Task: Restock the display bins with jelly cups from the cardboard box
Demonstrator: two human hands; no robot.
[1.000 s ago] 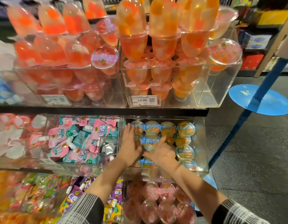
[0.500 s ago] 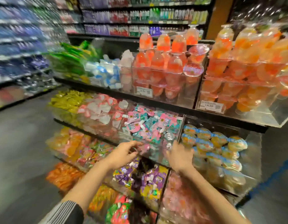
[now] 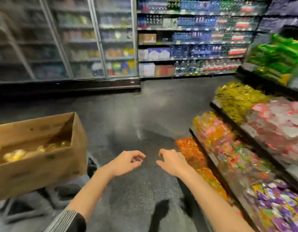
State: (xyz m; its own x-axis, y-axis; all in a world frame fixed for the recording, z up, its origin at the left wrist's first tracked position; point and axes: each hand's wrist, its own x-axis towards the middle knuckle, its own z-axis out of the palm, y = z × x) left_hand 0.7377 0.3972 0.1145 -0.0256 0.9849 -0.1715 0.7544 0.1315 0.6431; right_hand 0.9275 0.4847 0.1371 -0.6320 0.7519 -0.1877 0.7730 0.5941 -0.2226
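Nowhere legible print; hands (image 3: 150,162) empty.

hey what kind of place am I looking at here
Most likely a supermarket or convenience store aisle. Long shelves of bottled drinks line the back wall, glass-door chiller cabinets stand beside them, and tiered display bins of bright packaged snacks run along the right. An open cardboard box suggests restocking.

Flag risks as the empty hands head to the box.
1. The cardboard box seems perched off the floor on something grey; leaning on its wall might tip it.
2. Few jelly cups show, low inside, so the left hand and right hand must reach deep.
3. Heavy blur could spoil aim.
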